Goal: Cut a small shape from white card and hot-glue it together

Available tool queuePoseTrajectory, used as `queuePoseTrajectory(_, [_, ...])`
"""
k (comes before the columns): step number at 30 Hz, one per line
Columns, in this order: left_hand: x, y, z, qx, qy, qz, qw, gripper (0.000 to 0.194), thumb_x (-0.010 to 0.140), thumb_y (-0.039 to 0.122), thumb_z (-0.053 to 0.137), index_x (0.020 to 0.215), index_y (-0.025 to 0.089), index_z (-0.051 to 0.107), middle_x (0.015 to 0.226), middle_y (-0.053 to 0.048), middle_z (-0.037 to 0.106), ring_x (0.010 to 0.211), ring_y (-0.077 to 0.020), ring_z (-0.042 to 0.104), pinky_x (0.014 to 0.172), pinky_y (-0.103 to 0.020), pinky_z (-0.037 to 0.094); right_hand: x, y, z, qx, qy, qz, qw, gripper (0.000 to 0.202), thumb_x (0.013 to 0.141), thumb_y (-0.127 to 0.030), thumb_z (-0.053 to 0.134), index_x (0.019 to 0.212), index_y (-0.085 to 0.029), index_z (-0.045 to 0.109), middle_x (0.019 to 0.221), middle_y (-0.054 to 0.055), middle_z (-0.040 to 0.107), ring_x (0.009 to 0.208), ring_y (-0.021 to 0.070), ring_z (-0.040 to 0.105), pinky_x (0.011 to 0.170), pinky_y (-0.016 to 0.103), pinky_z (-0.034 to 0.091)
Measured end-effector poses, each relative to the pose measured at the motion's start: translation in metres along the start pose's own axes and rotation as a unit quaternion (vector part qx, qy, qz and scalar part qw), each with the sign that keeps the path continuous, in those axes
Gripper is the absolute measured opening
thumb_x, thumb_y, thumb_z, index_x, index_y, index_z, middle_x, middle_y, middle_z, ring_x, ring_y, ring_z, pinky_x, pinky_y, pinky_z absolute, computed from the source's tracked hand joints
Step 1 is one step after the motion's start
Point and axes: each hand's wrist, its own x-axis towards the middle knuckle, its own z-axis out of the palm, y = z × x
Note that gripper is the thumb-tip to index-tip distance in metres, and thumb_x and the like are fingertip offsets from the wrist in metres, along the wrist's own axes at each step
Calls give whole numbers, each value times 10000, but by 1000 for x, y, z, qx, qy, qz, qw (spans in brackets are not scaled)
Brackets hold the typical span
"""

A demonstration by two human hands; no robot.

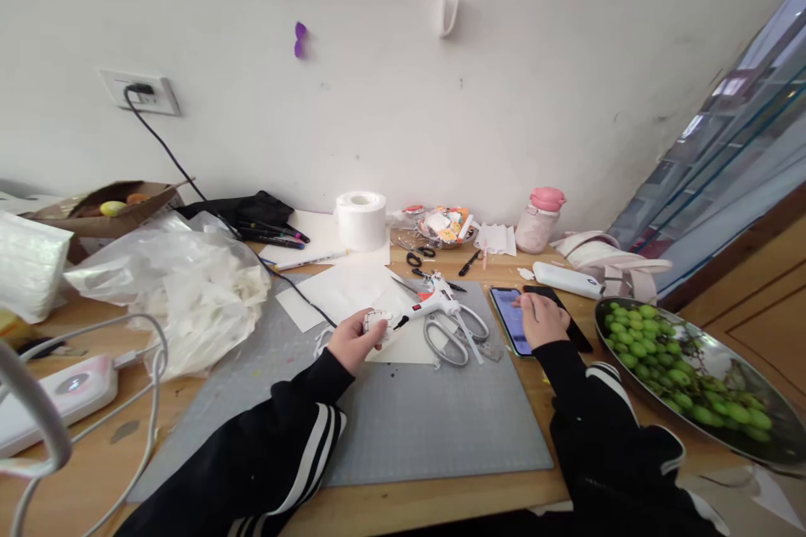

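My left hand (353,340) is closed around a small white piece (378,322) with thin dark lines on it, held over the grey cutting mat (434,428). My right hand (542,320) is over a lit phone (511,323), a fingertip at its screen. Its fingers are curled, and a thin dark thing seems to show between them, too small to name. Between the hands lies a white glue gun (434,300) with a glue stick at its back. Grey-handled scissors (446,346) lie partly beneath it, on white paper (343,289).
Grapes fill a metal bowl (698,436) at the right. Behind the mat stand a tissue roll (361,220) and a pink-lidded bottle (540,222). Left are a plastic bag (189,285) and a white device with cables (69,394). The glue gun's black cord (164,144) runs to a wall socket.
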Motion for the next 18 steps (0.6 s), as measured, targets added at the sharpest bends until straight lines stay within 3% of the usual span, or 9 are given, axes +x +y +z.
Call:
queuePoseTrajectory(11, [0,1,1,-13,1,-3,1000,225,559,399,553,524,189,480,397,69,471,396,-87,421,455,-223,354,2,11,-5,-12,-27,74,997,282,835,-224,311,831,-193,592,906,54,682,950,212,521,843,391,286])
queuePoseTrajectory(18, [-1,3,0,-12,1,0,1000,214,569,392,542,526,190,490,408,68,476,396,-89,433,456,-227,363,3,15,2,1,-48,45,998,260,829,-265,343,874,-213,594,974,42,666,994,196,498,842,356,284])
